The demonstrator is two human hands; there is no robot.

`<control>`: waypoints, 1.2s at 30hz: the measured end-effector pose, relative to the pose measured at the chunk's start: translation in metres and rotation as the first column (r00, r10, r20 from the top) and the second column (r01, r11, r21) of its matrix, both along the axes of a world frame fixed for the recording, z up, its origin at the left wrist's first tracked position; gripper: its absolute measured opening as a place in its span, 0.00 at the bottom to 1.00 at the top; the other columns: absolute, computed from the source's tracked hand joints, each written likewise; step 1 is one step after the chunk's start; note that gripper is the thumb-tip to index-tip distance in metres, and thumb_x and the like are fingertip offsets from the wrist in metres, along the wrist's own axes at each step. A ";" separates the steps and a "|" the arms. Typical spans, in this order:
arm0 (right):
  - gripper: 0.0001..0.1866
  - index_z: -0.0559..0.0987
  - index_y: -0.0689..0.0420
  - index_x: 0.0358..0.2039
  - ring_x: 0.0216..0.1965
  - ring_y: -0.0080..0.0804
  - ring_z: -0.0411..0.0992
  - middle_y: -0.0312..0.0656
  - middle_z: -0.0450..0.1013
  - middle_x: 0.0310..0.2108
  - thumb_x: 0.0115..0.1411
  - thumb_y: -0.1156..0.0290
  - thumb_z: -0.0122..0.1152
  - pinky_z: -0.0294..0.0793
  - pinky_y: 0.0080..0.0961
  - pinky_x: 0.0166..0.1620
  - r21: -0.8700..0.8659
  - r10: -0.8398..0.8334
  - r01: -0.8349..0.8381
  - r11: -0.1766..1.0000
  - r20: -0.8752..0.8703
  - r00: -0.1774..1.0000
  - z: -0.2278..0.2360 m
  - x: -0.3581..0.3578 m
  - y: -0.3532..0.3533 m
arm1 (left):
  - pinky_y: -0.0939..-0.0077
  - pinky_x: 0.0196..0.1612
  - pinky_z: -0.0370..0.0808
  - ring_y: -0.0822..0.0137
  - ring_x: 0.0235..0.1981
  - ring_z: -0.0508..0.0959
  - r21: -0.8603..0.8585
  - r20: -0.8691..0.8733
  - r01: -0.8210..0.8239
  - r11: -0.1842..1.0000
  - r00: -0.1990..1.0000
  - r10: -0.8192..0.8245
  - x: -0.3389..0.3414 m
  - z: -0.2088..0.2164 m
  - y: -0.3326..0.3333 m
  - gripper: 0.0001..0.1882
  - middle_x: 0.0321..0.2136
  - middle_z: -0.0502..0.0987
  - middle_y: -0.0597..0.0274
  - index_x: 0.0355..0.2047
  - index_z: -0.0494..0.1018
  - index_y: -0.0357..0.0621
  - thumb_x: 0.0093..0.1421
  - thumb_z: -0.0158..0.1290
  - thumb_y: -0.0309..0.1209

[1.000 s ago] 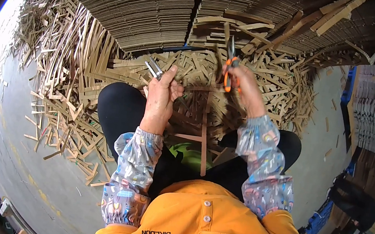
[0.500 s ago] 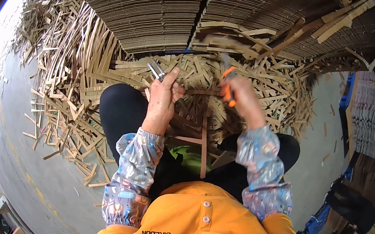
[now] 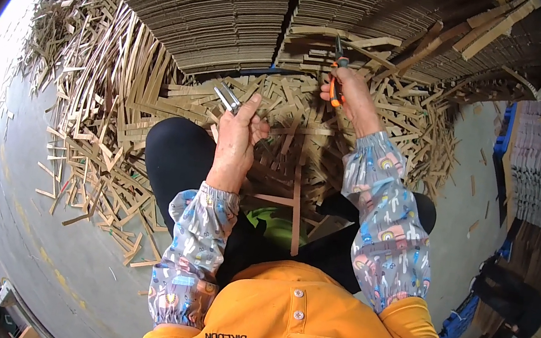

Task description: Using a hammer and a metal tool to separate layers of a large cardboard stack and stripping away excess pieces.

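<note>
My right hand point(image 3: 353, 96) is closed round the orange and black handles of a pair of long-nose pliers point(image 3: 339, 57). The dark jaws point away from me, against the lower edge of the cardboard stack point(image 3: 361, 16); whether they grip a strip I cannot tell. My left hand point(image 3: 236, 140) is closed on a silver two-pronged metal tool point(image 3: 227, 96), its prongs sticking out beyond the fingers. That hand hovers over the loose cardboard strips point(image 3: 280, 98) heaped between my knees and the stack. The left tool's kind is unclear, since my fingers cover most of it.
More cardboard strips point(image 3: 124, 79) pile up at the left and spill over the grey floor point(image 3: 25, 190). Long strips point(image 3: 498, 28) jut from the stack at the upper right. Bundled pale sheets point(image 3: 534, 164) stand beside a blue pallet at the right, with another person point(image 3: 508, 299) behind.
My right hand has moved away from me with the pliers, up to the stack's lower edge. The left hand has hardly moved and still holds its silver tool.
</note>
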State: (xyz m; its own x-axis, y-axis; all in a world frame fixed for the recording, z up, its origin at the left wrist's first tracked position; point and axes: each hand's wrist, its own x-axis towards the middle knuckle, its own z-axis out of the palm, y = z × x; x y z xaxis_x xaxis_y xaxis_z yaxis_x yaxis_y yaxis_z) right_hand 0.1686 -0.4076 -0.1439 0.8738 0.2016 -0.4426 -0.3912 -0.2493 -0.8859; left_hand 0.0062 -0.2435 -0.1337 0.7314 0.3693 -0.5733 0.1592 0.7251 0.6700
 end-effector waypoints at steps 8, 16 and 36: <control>0.11 0.74 0.61 0.36 0.25 0.27 0.71 0.40 0.73 0.27 0.56 0.69 0.51 0.67 0.20 0.22 0.081 0.037 0.004 0.997 -0.496 0.868 -0.081 -0.142 -0.044 | 0.81 0.19 0.67 0.74 0.12 0.66 0.024 0.004 -0.022 0.999 1.000 0.022 -0.001 -0.001 0.003 0.12 0.12 0.65 0.70 0.22 0.66 0.44 0.57 0.55 0.36; 0.17 0.72 0.68 0.44 0.37 0.26 0.73 0.41 0.74 0.38 0.55 0.74 0.46 0.71 0.18 0.35 0.245 0.230 -0.157 0.957 -0.309 0.923 -0.016 -0.080 -0.056 | 0.83 0.17 0.70 0.74 0.13 0.71 0.000 -0.063 -0.075 0.997 0.995 0.075 0.000 -0.006 0.004 0.13 0.13 0.66 0.68 0.22 0.66 0.43 0.56 0.56 0.35; 0.12 0.77 0.65 0.28 0.21 0.23 0.64 0.36 0.70 0.21 0.52 0.67 0.54 0.63 0.20 0.26 -0.148 0.106 -0.124 0.981 -0.125 0.986 -0.049 -0.078 -0.071 | 0.84 0.17 0.70 0.74 0.13 0.72 0.024 -0.043 -0.023 0.999 0.999 0.024 0.003 -0.002 -0.002 0.13 0.15 0.68 0.68 0.22 0.67 0.43 0.55 0.57 0.36</control>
State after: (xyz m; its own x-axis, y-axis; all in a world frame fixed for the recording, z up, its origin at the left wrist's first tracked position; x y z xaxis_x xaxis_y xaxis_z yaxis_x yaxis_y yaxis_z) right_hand 0.0903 -0.4787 -0.1931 0.7896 0.2191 -0.5732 -0.4498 -0.4289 -0.7834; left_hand 0.0090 -0.2451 -0.1352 0.6969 0.3999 -0.5953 0.1712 0.7133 0.6796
